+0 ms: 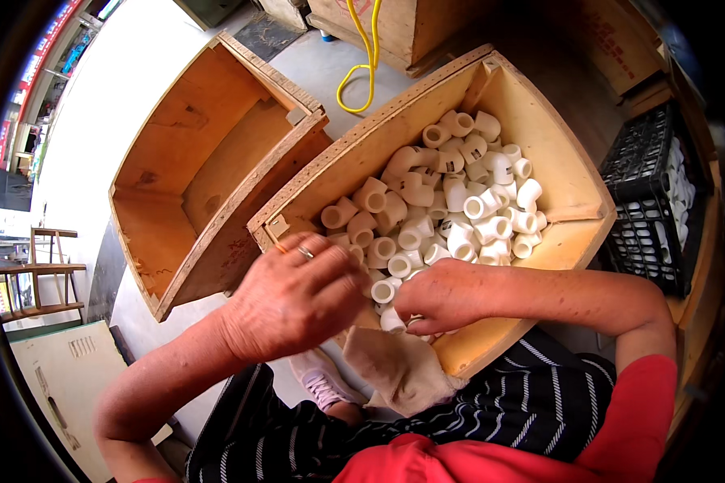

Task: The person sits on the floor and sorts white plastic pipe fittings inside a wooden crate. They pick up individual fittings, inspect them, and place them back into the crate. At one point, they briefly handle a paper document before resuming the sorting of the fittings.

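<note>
White plastic elbow pipe fittings [416, 231] fill much of a wooden box [568, 173] in front of me. Over the box's near left side hovers my left hand [294, 294], its fingers curled in and partly blurred; whatever they hold is hidden. A silver ring and a thin orange band show on that hand. My right hand [441, 296] reaches over the near rim, fingers closed and pointing down among the nearest fittings. Its fingertips are out of sight. Just left of them lies one white elbow fitting [391, 320]. A beige cloth [399, 370] hangs over the near rim below both hands.
A second wooden box [217, 145], with nothing in it, stands at the left. On the right, a black plastic crate [640, 193] holds more white pieces. A yellow hose or cord [373, 68] hangs beyond the boxes. A wooden chair [52, 274] stands far left.
</note>
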Motion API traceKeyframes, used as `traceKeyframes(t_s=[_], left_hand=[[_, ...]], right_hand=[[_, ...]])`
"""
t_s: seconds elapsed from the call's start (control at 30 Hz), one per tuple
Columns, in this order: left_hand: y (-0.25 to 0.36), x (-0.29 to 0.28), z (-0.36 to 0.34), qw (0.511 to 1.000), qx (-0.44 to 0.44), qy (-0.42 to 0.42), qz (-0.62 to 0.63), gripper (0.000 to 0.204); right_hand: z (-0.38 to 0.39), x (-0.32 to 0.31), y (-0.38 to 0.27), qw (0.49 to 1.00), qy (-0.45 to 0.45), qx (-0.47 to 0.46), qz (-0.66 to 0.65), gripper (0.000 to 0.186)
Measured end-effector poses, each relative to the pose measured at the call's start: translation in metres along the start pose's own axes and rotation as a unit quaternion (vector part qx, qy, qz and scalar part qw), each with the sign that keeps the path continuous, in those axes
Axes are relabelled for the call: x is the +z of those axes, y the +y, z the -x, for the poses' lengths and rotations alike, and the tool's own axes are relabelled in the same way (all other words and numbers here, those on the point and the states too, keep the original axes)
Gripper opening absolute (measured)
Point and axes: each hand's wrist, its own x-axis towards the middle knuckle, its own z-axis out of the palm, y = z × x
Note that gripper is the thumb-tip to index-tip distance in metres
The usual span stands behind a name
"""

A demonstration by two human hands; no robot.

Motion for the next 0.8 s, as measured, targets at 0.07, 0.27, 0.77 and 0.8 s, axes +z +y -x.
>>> traceKeyframes(t_s=[0.07,0.27,0.77,0.8], left_hand=[[0.013,0.02,-0.005,0.994,0.073,-0.016,0.079,0.027],[0.054,0.063,0.001,0.968,0.084,-0.115,0.204,0.065],[0.057,0.082,0.013,0.95,0.072,-0.235,0.19,0.06],[0.057,0.082,0.014,0.951,0.072,-0.236,0.187,0.059]], right_hand=[[0.009,-0.007,0.005,0.999,0.042,0.004,0.001,0.029],[0.033,-0.053,0.021,0.983,0.158,0.064,0.072,0.022],[0.081,-0.074,0.109,0.917,0.256,0.301,0.061,0.021],[0.08,-0.073,0.11,0.918,0.248,0.305,0.055,0.021]])
